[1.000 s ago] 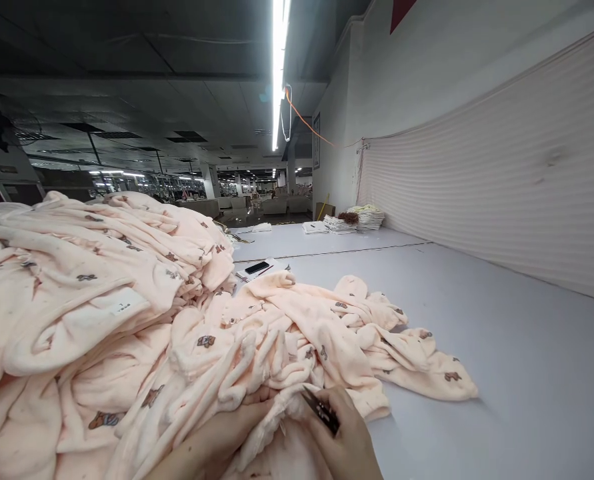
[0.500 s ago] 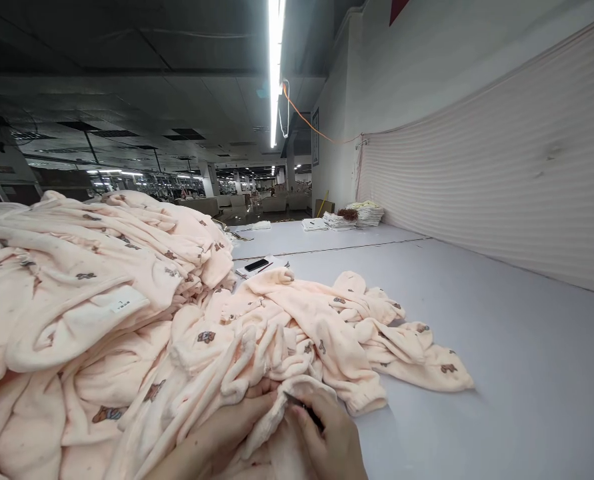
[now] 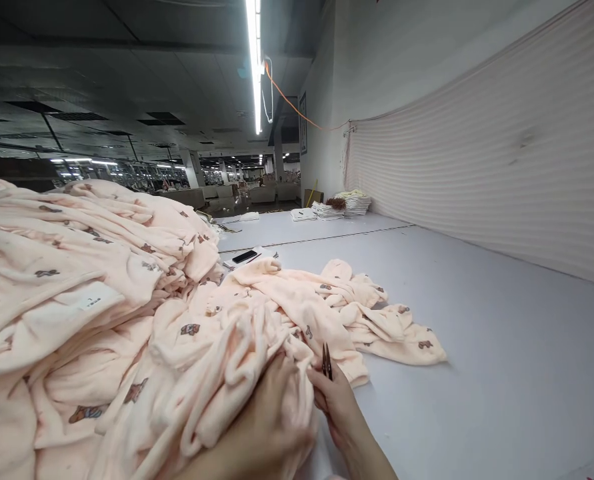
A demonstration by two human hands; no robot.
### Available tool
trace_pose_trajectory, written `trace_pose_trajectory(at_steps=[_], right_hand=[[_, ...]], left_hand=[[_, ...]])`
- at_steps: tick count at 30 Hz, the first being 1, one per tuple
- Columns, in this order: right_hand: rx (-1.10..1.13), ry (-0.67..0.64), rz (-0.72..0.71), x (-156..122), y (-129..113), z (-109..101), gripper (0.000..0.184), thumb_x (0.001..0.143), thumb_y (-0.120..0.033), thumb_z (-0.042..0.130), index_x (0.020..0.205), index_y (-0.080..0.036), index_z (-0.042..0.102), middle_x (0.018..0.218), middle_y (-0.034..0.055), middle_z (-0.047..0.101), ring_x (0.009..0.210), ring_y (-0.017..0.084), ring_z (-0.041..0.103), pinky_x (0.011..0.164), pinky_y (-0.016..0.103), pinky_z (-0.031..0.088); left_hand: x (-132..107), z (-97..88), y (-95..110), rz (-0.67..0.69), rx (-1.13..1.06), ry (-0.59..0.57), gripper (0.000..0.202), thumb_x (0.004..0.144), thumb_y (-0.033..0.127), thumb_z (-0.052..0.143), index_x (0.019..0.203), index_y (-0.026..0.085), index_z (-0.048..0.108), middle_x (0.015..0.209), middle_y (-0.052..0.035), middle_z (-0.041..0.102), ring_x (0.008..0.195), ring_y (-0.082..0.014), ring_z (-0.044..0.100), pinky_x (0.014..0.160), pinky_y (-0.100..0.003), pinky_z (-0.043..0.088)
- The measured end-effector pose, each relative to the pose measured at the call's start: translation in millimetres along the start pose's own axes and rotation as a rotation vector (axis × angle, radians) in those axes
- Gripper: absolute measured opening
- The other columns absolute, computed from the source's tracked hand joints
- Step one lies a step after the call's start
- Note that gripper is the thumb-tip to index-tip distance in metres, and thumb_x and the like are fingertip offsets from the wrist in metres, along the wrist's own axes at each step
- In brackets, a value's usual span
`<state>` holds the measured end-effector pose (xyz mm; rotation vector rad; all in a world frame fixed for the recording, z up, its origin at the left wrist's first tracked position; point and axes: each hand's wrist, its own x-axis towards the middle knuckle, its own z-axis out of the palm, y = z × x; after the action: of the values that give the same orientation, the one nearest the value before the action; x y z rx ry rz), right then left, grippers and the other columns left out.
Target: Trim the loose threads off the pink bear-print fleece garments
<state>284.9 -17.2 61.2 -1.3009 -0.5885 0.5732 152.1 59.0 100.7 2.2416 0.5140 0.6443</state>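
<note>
A pale pink fleece garment (image 3: 297, 293) with small bear prints lies bunched in front of me, its sleeves spread to the right. My left hand (image 3: 277, 407), slightly blurred, is closed on a fold of this garment, with some fingers buried in the cloth. To its right, my right hand (image 3: 334, 400) is wrapped around a pair of thread snips (image 3: 327, 363), whose dark blades point up and away from me. The right fingertips are beside the garment's edge; whether they also pinch it I cannot tell.
A large heap of similar pink garments (image 3: 77, 267) fills the left side. On the pale table (image 3: 477, 347), a black phone (image 3: 245, 256) lies on papers behind the garment. Stacked white pieces (image 3: 354, 203) stand farther back, beside a wall covered with quilted sheeting (image 3: 477, 147).
My hands have moved apart from the cloth edge they shared. The snips now point upward, away from the fabric. The left hand has lifted and gathered the cloth; the view has shifted slightly right.
</note>
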Motion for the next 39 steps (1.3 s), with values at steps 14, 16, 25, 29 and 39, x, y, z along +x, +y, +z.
trace_pose_trajectory(at_steps=[14, 16, 25, 29, 39], right_hand=[[-0.06, -0.062, 0.05, -36, 37, -17, 0.021, 0.063, -0.033, 0.075, 0.072, -0.019, 0.064, 0.065, -0.0025, 0.055, 0.061, 0.014, 0.051, 0.055, 0.023, 0.04], [-0.11, -0.08, 0.021, -42, 42, -6, 0.026, 0.065, -0.029, 0.072, 0.09, -0.019, 0.067, 0.079, 0.0003, 0.061, 0.073, 0.017, 0.055, 0.066, 0.025, 0.044], [-0.309, -0.135, -0.246, -35, 35, 18, 0.03, 0.079, -0.017, 0.055, 0.107, -0.024, 0.061, 0.104, 0.004, 0.06, 0.097, 0.021, 0.056, 0.083, 0.028, 0.043], [-0.235, -0.14, -0.219, -33, 31, 12, 0.013, 0.085, -0.025, 0.05, 0.093, -0.021, 0.059, 0.09, 0.0024, 0.06, 0.082, 0.018, 0.057, 0.072, 0.026, 0.045], [-0.145, -0.155, -0.201, -20, -8, 16, 0.004, 0.077, -0.023, 0.055, 0.079, -0.021, 0.052, 0.074, -0.003, 0.056, 0.072, 0.015, 0.054, 0.068, 0.024, 0.046]], left_hand=[[52, -79.9, -2, 0.14, 0.327, 0.188, 0.02, 0.084, 0.011, 0.035, 0.086, 0.02, 0.053, 0.11, -0.0059, 0.063, 0.109, -0.019, 0.056, 0.097, -0.035, 0.045], [57, -85.8, -2, 0.155, 0.339, 0.188, 0.022, 0.082, 0.008, 0.035, 0.074, 0.02, 0.052, 0.108, -0.0065, 0.064, 0.111, -0.0206, 0.055, 0.098, -0.035, 0.043], [68, -92.7, -16, 0.238, 0.484, 0.187, 0.027, 0.085, 0.009, 0.039, 0.092, 0.015, 0.064, 0.12, -0.0125, 0.061, 0.116, -0.0252, 0.054, 0.102, -0.042, 0.042], [49, -72.1, -9, 0.289, 0.559, 0.113, 0.028, 0.086, 0.012, 0.042, 0.104, 0.017, 0.063, 0.134, -0.0147, 0.052, 0.128, -0.028, 0.045, 0.108, -0.049, 0.037], [-10, -46.5, 35, 0.365, 0.562, -0.055, 0.021, 0.081, 0.016, 0.052, 0.098, 0.023, 0.061, 0.103, -0.0086, 0.064, 0.098, -0.0257, 0.06, 0.088, -0.041, 0.051]])
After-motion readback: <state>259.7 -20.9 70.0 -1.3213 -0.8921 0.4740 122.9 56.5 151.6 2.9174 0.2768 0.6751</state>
